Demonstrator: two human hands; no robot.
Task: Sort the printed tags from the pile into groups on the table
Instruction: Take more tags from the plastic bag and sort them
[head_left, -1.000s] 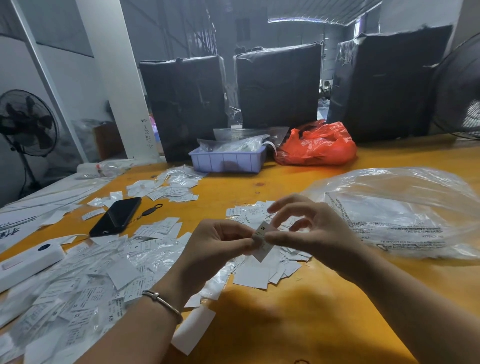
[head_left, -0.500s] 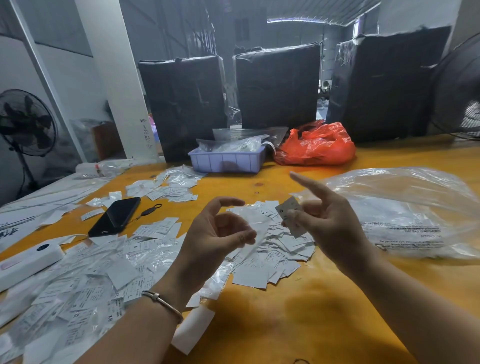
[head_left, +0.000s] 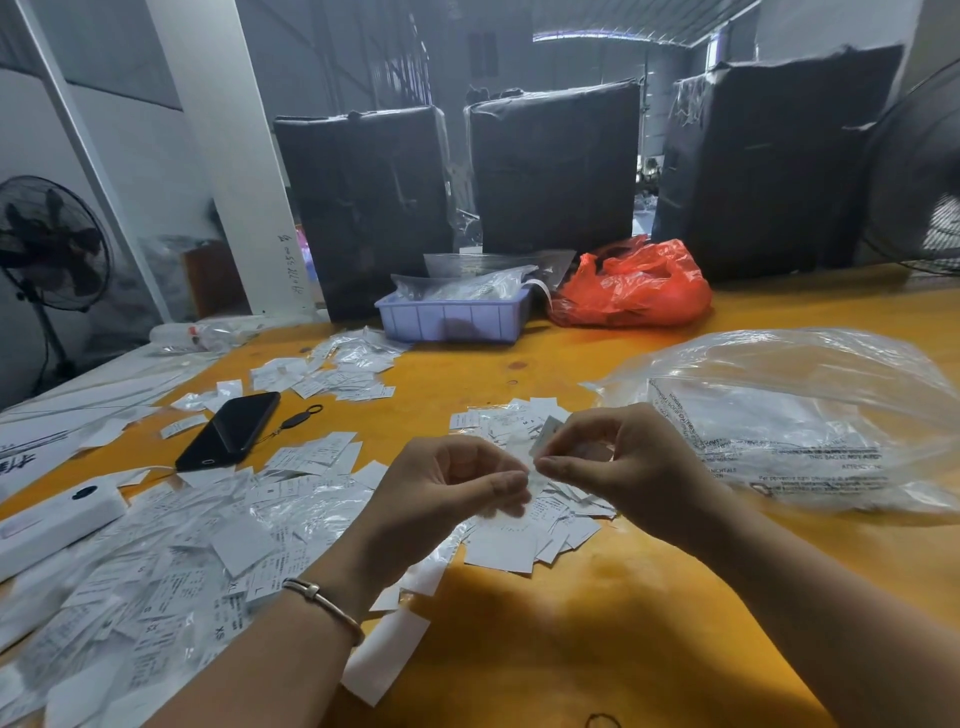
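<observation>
The room was dim, with daylight entering from a bright roof opening far behind. Soft shadows fell on the glossy yellow-orange wooden table (head_left: 597, 613). Wide-angle distortion bent the edges.

On the orange bench (head_left: 597, 623), a black phone (head_left: 231, 430) lies at ten o'clock, a lilac tray (head_left: 452, 321) and red bag (head_left: 631, 288) at twelve, a clear plastic bag (head_left: 800, 415) at two

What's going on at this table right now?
A person is sorting printed tags. Both hands meet above a small group of tags: the right hand pinches a tag, and the left hand pinches something pale beside it. A big unsorted pile lies to the left on the yellow table.
</observation>
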